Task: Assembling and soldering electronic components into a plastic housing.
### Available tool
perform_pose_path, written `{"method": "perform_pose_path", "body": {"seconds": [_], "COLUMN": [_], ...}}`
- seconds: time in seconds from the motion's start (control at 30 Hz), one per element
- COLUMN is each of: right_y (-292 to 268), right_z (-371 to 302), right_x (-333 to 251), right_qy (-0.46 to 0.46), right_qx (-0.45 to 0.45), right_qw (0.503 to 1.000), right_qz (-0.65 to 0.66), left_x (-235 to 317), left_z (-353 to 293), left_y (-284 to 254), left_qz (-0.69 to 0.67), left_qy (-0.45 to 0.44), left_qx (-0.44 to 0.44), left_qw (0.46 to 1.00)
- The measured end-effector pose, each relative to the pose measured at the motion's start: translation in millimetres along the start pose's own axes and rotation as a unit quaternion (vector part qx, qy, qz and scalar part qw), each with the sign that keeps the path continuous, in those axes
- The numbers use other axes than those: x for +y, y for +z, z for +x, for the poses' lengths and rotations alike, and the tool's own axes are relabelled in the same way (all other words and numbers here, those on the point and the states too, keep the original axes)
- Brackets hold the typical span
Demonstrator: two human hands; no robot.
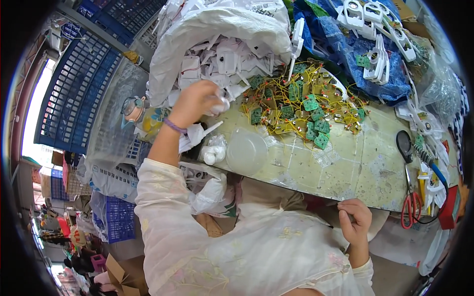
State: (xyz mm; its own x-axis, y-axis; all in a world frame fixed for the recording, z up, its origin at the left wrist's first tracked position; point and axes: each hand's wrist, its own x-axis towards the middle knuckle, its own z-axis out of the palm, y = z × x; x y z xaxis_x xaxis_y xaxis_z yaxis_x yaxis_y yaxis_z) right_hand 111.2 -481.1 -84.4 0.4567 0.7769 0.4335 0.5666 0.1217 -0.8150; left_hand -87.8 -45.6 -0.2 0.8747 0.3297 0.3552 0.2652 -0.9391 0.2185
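Observation:
At the mouth of a large white sack (222,22), my left hand (197,101) has its fingers closed round a small white plastic part (220,104), partly hidden and blurred. White plastic housings (228,61) fill the sack behind it. My right hand (355,219) is at the table's near edge, with thumb and forefinger almost meeting; whatever may be between them is too small to make out. Beyond it, green circuit boards (310,102) with yellow wires lie heaped on the table (353,172). A round translucent lid or dish (247,152) sits nearer my left forearm.
Red-handled scissors (410,197) and a blue-handled cabled tool (430,163) lie at the right. White plastic frames (377,61) rest on blue sheeting (340,54). A crumpled clear bag (214,149) sits near the table's left edge. Blue crates (74,93) stand at the left.

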Motion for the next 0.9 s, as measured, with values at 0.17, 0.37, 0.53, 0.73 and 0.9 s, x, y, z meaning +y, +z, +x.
{"method": "perform_pose_path", "body": {"seconds": [0.17,0.37,0.53,0.73,0.9], "right_y": [2,0,1,-4,-1], "right_z": [-3,-6,-6,-5,17], "right_x": [4,3,9,4,3], "right_qy": [0.002,0.011,0.012,0.041,0.031], "right_qx": [0.004,0.0,0.002,0.031,-0.038], "right_qw": [1.0,1.0,1.0,0.998,0.989], "right_qz": [0.004,-0.002,0.018,0.02,-0.136], "left_x": [16,39,73,198,219], "left_z": [-3,0,-6,-31,-35], "left_y": [-17,-9,5,73,130], "left_qz": [-0.218,-0.348,-0.491,-0.607,-0.684], "left_qy": [-0.16,-0.231,-0.296,-0.329,-0.371], "left_qx": [0.135,0.223,0.258,-0.03,-0.079], "left_qw": [0.953,0.881,0.777,0.723,0.623]}}
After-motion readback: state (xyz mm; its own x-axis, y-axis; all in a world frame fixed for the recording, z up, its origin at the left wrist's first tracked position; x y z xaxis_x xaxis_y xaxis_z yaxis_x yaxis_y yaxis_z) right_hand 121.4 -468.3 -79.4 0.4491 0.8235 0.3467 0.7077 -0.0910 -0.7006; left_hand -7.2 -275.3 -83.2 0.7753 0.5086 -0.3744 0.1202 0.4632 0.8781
